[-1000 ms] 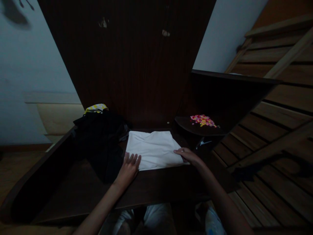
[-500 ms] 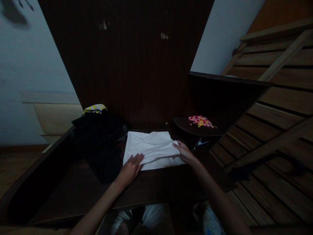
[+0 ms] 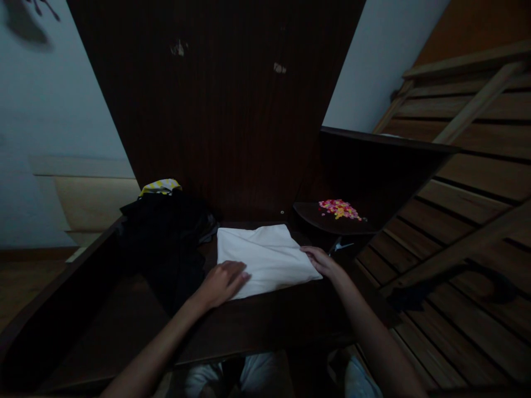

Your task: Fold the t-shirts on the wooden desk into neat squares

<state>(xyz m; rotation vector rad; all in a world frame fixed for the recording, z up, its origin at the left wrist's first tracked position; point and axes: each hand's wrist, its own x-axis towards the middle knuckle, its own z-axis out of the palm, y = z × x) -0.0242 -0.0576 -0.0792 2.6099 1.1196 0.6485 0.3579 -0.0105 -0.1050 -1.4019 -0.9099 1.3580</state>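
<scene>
A folded white cloth (image 3: 269,257) lies on the dark wooden desk; whether it is a garment, I cannot tell. My left hand (image 3: 224,282) rests open on its front left part, palm down, thumb apart from the fingers. At the right edge, my right hand (image 3: 321,260) has the cloth between thumb and fingers; some of those fingertips are hidden. One slanting fold line runs across the upper layer. To the left of the cloth is a heap of black clothes (image 3: 166,237).
A yellow and white cloth (image 3: 160,187) tops the black heap. Small pink, red and yellow pieces (image 3: 340,209) lie on a rounded corner shelf (image 3: 307,213). Below that shelf is a small pale-bladed object, perhaps scissors (image 3: 342,245). Wooden slats (image 3: 468,204) stand at the right.
The cloth's upper layer now reaches further toward me and covers the strip that showed in front. My right hand has shifted slightly right and my left hand's fingers have turned rightward.
</scene>
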